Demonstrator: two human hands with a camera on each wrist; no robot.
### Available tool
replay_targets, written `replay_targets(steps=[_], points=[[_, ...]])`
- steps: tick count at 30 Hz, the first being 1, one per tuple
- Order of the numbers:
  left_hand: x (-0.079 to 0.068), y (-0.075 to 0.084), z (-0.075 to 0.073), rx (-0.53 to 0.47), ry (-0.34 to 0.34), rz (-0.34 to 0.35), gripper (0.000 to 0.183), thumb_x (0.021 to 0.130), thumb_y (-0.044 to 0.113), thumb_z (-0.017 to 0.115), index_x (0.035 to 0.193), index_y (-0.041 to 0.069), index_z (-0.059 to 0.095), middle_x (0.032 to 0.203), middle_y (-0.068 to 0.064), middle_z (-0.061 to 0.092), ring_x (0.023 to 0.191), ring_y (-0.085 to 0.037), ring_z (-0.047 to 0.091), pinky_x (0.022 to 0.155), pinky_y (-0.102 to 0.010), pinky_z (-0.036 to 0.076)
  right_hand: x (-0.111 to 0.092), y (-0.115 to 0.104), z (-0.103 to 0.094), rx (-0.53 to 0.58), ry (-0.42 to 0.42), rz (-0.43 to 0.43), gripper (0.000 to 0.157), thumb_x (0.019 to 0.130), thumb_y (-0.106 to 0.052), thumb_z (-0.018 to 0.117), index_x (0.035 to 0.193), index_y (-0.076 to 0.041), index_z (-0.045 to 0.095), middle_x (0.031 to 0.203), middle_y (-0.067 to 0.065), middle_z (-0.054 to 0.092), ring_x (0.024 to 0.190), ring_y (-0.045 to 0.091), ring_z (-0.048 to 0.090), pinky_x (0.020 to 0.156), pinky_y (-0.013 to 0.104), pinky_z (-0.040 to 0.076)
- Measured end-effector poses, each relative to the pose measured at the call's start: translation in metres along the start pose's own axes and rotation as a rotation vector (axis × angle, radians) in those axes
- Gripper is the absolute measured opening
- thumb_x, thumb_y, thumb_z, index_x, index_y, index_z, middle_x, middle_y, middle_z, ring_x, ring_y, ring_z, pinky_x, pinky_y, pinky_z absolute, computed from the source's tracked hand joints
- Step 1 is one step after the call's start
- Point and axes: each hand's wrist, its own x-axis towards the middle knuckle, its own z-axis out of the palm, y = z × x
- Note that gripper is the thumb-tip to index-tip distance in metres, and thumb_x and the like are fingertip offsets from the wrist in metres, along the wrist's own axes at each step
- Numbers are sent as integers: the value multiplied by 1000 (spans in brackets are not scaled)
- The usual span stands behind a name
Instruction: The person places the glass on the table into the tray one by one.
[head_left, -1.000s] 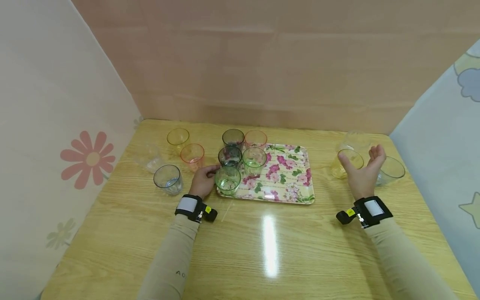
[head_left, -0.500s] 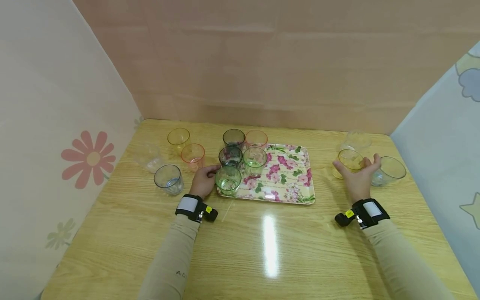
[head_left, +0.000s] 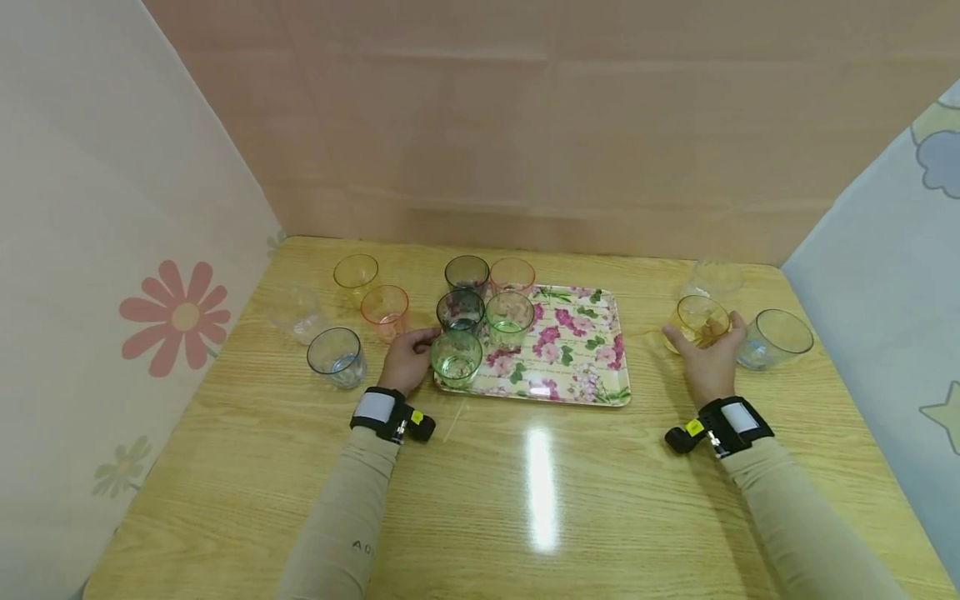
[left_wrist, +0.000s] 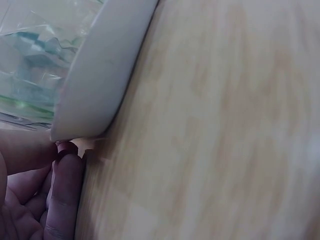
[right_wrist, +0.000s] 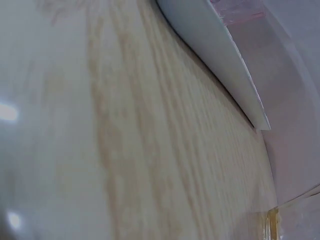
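Note:
My left hand (head_left: 407, 362) pinches the left rim of the flower-patterned tray (head_left: 573, 371). In the left wrist view its thumb and fingers (left_wrist: 65, 195) meet at the corner of the tray's white side (left_wrist: 107, 70). Close beside them, a green glass (head_left: 456, 367) stands on the tray. My right hand (head_left: 711, 367) grips a yellow glass (head_left: 699, 312) upright at the right, thumb on its left and fingers on its right. Only a sliver of the yellow glass (right_wrist: 272, 223) shows in the right wrist view; the hand is out of that frame.
On the tray's left part stand another green glass (head_left: 510, 321), a pink glass (head_left: 512, 277) and dark glasses (head_left: 461, 312). Left of it are yellow (head_left: 356, 279), red-rimmed (head_left: 386, 312), clear and blue-grey (head_left: 337, 358) glasses. Clear (head_left: 714, 279) and bluish (head_left: 776, 337) glasses flank the right hand.
My right hand has come down and a little left, and its fingers have closed round the yellow glass. The left hand and the tray stay where they were.

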Motion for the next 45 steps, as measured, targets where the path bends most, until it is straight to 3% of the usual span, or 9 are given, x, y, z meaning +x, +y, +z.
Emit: replay_targets(steps=[4, 8, 14, 18, 24, 35, 42, 45], points=[[0, 1, 0, -13, -4, -10, 37, 100, -5, 50, 131, 3, 68, 126, -18, 68, 113, -30, 63, 97, -44, 49, 2, 3, 1, -17, 33, -37, 97, 93, -19, 75, 160, -16, 5, 160, 15, 22, 145, 23, 26, 117, 25, 26], [0, 1, 0, -21, -7, -13, 36, 101, -4, 51, 131, 3, 68, 126, -18, 68, 113, -30, 63, 97, -44, 50, 3, 6, 3, -57, 76, -76, 85, 93, -18, 76, 157, -11, 20, 143, 5, 35, 134, 20, 35, 107, 20, 31], [2, 0, -1, -16, -8, 7, 37, 100, -5, 50, 132, 2, 68, 128, -18, 67, 113, -31, 63, 97, -45, 50, 2, 7, 6, -52, 90, -92, 77, 93, -17, 76, 151, -7, 26, 124, -5, 37, 119, 12, 37, 93, 15, 33], [2, -1, -1, -12, -2, 8, 37, 100, -6, 49, 131, 2, 68, 128, -18, 68, 114, -31, 63, 97, -44, 49, 2, 7, 6, -79, 84, -81, 77, 93, -19, 75, 151, -9, 25, 127, -3, 38, 120, 12, 37, 91, 14, 34], [4, -4, 1, -25, -4, 8, 35, 101, -3, 52, 131, 2, 68, 127, -18, 68, 112, -30, 63, 96, -44, 50, 3, 6, 5, -86, 74, -49, 77, 94, -21, 74, 152, -12, 24, 131, -4, 37, 127, 15, 36, 98, 15, 34], [1, -3, -1, -18, -6, 8, 34, 100, -3, 54, 131, 2, 68, 126, -18, 68, 111, -30, 64, 96, -44, 50, -3, 3, 6, -128, 69, -68, 75, 95, -25, 73, 151, -9, 25, 125, -7, 39, 114, 6, 38, 89, 14, 34], [2, -3, 0, -10, -9, 16, 35, 100, -3, 52, 131, 1, 69, 125, -18, 68, 108, -30, 64, 93, -44, 51, -11, -9, 8, -133, 55, 12, 78, 96, -33, 70, 153, -15, 20, 134, -2, 36, 117, 10, 35, 88, 18, 35], [2, -4, 0, -9, -7, 13, 35, 100, -3, 52, 130, 2, 69, 125, -18, 68, 108, -30, 64, 92, -43, 51, -18, -16, 11, -117, 42, -5, 78, 96, -30, 70, 154, -14, 21, 134, -2, 37, 121, 11, 36, 91, 18, 35]])
